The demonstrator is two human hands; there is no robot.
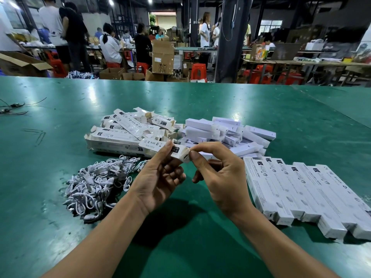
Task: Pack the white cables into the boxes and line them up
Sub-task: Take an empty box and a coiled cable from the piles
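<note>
My left hand grips a long white box near its end, thumb on top. My right hand pinches the end flap of that box between thumb and forefinger. A heap of coiled white cables lies left of my left hand. Behind the hands sits a pile of open printed boxes. A row of closed boxes lies side by side at the right.
A pile of plain white inner sleeves lies behind my right hand. The green table stretches far ahead. Thin black wires lie at the far left. People, red stools and cartons fill the workshop beyond.
</note>
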